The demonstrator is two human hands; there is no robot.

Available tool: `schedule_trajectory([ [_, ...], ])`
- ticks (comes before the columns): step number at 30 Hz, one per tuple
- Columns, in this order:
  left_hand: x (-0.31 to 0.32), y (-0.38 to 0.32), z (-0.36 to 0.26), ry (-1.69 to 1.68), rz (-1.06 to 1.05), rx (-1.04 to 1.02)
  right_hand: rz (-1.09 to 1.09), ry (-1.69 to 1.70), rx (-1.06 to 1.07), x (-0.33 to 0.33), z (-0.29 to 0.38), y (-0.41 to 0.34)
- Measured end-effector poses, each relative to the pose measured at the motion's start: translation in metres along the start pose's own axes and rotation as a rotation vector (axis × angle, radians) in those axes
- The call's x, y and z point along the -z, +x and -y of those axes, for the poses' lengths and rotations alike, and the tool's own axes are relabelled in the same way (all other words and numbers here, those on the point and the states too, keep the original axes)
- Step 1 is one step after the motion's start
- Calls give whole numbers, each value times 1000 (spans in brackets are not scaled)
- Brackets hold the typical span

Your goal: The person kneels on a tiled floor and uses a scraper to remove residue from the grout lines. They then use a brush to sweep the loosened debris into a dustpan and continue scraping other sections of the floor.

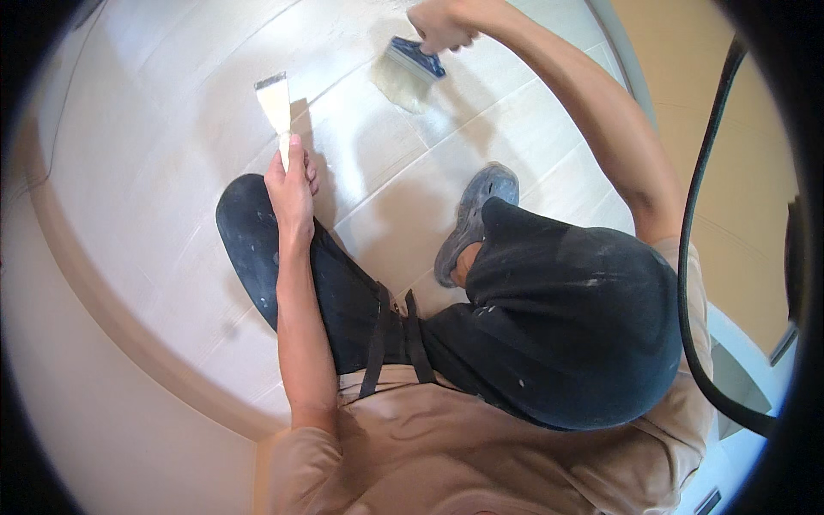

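My left hand (293, 190) is closed around the pale handle of a putty knife (275, 103), whose wide blade points away from me and has a dark, dirty edge. Shadow from the knife and hand falls on the tiled floor (386, 148) beside them. Farther out and to the right, my right hand (444, 27) grips a wide block brush (407, 74) with a dark blue body and pale bristles. The bristles point down towards the tiles; whether they touch them I cannot tell. Part of the brush's handle is hidden in my fingers.
One knee rests low at the left; the other is raised, with a grey clog (479, 212) on the floor. A pale wall (129, 360) curves along the left. At the right hangs a black cable (692, 212), and a thin wire (67, 103) runs at the far left.
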State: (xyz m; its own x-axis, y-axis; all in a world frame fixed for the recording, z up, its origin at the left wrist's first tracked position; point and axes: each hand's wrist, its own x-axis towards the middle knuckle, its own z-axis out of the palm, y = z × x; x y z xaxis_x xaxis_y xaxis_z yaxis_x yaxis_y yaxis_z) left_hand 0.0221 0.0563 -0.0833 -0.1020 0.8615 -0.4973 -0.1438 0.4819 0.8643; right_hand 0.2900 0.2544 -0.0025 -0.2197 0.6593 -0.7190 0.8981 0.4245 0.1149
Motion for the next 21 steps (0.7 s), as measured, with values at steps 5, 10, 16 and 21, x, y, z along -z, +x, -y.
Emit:
schedule_trajectory([
  [5, -11, -1, -6, -39, 11, -20, -13, 105, -1, 56, -35, 10],
  [10, 6, -3, 1, -108, -42, -84, -97, 259, 314, 61, 36, 1],
  [16, -12, -1, -1, -183, -81, -50, -110, 444, 115, 7, 1, 69],
  [21, -8, 7, 14, -172, -75, -33, -271, 420, -41, 12, -77, 70],
])
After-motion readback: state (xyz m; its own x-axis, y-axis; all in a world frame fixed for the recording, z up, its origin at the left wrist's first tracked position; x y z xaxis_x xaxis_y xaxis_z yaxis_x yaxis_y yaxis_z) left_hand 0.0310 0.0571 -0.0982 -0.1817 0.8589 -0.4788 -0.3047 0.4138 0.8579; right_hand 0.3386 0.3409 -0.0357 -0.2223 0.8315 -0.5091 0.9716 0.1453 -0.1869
